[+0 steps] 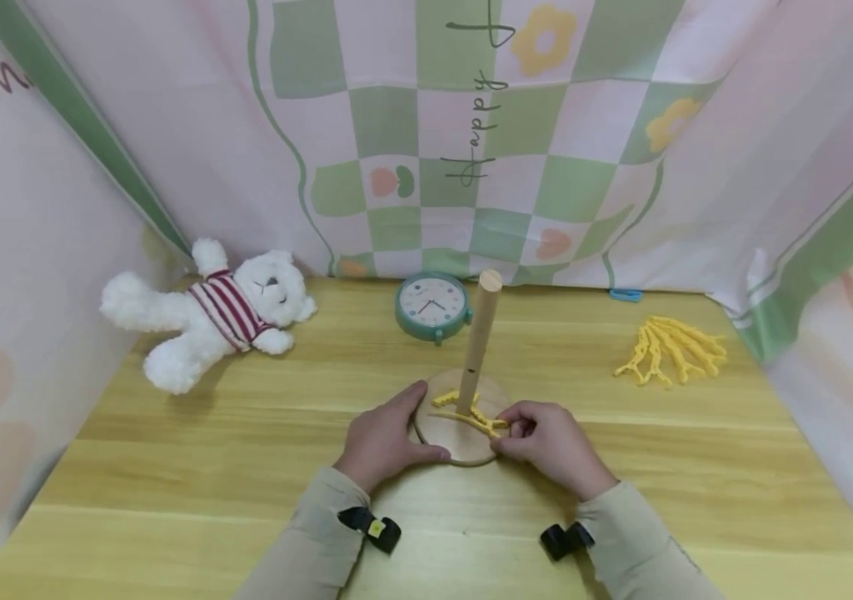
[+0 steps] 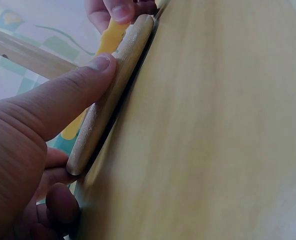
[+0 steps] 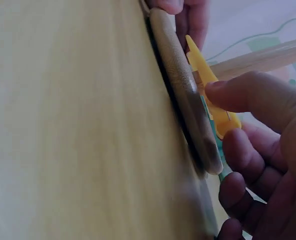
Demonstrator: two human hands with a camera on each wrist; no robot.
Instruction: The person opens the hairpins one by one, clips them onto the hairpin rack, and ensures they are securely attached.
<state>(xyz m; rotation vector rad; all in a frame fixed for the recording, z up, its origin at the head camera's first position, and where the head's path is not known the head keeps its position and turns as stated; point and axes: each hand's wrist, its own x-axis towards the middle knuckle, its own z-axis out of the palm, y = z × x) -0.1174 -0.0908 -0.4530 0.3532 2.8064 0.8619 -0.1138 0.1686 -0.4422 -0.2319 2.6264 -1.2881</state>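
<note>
In the head view a round wooden base (image 1: 445, 442) lies on the table with a wooden post (image 1: 481, 342) standing up from it. My left hand (image 1: 377, 437) grips the base's left rim; the left wrist view has its thumb (image 2: 75, 92) over the top edge and its fingers curled around the side. My right hand (image 1: 550, 442) pinches the forked end of a yellow branch-shaped plastic piece (image 1: 464, 418) between thumb and fingers, low over the base in front of the post. A second yellow piece (image 1: 445, 400) shows behind the post's foot.
Several more yellow branch pieces (image 1: 670, 346) lie in a bunch at the right. A green round clock (image 1: 431, 307) is behind the post, and a white plush bear (image 1: 212, 317) lies at the left. A small blue object (image 1: 626, 295) lies near the curtain (image 1: 505, 183) at the back.
</note>
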